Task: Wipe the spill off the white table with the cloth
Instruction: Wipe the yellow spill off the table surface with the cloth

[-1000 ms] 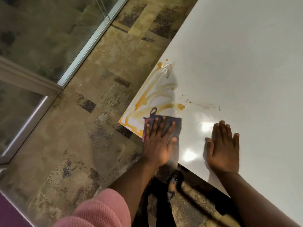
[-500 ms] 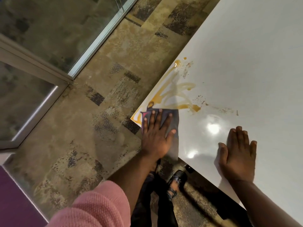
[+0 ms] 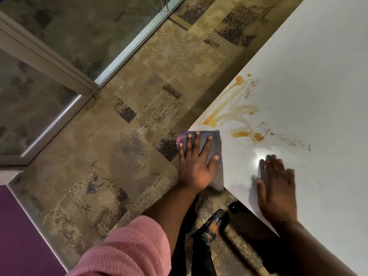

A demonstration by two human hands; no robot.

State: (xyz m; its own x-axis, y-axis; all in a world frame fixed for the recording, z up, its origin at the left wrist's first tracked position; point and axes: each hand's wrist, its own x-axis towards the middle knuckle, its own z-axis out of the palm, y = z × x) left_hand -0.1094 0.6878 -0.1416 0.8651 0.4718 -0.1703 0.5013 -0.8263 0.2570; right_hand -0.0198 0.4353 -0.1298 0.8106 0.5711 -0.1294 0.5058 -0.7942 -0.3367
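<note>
The grey cloth (image 3: 213,154) lay at the white worktop (image 3: 318,76) corner, pressed flat under the left hand (image 3: 196,166), whose grip was splayed open. Orange-brown spill (image 3: 235,114) streaked just beyond. The right hand (image 3: 276,188), blurred, apparently rested open-palmed nearby, above patterned carpet (image 3: 139,116).

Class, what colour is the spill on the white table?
Orange-brown spill, clearest in the head view.

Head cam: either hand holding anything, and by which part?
No gripped hold. The left hand lies flat, fingers spread, pressing the folded grey cloth at the white table's corner. The right hand is flat on the bare tabletop.
</note>
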